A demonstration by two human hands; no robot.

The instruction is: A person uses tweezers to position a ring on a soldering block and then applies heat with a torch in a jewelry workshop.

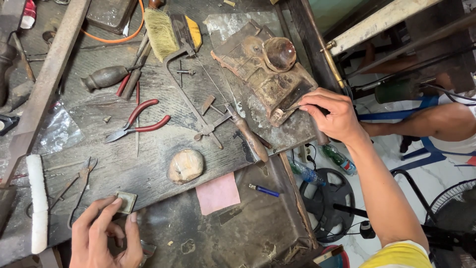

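At the bench (pixel 163 159) front edge, left hand (pixel 106 238) pinches a small square metal piece (pixel 126 201); at the right edge, right hand (pixel 334 115) grips a thin tool (pixel 292 107) against a ring (pixel 276 115).

Worn workbench (pixel 163 149) bears red pliers (pixel 139 121), stone (pixel 185 166), saw (pixel 208 106).
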